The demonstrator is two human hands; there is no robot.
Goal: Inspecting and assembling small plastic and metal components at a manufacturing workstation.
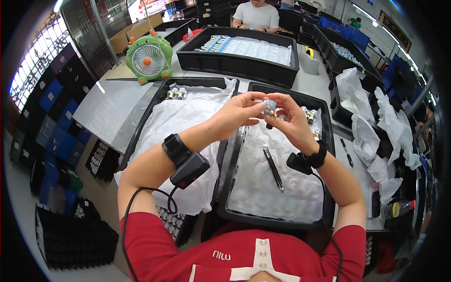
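Your left hand (pixel 238 112) has thumb and index fingertips closed in on the small fitting (pixel 269 109), pinching its left side; the other fingers curl loosely behind. Your right hand (pixel 294 121) takes the opposite side, thumb below and index over the top, fingers bent, so you've got a two-handed pinch with the palms well clear. Fitting is up in the air, over the upper part of the right-hand tray (pixel 272 223), near the gap between the two black trays. It shows a pale bluish, translucent-looking body, brass-coloured metal toward your right thumb, and a dark bit poking out underneath; fine detail too small and partly covered by your fingers. Similar metal parts (pixel 310 115) sit in that tray's far right corner, just past your right hand, and another small cluster (pixel 176 93) lies at the far end of the left-hand tray (pixel 146 117). White liner (pixel 253 188) under your right forearm carries a black pen (pixel 273 170), lying at a slant, touched by neither hand.
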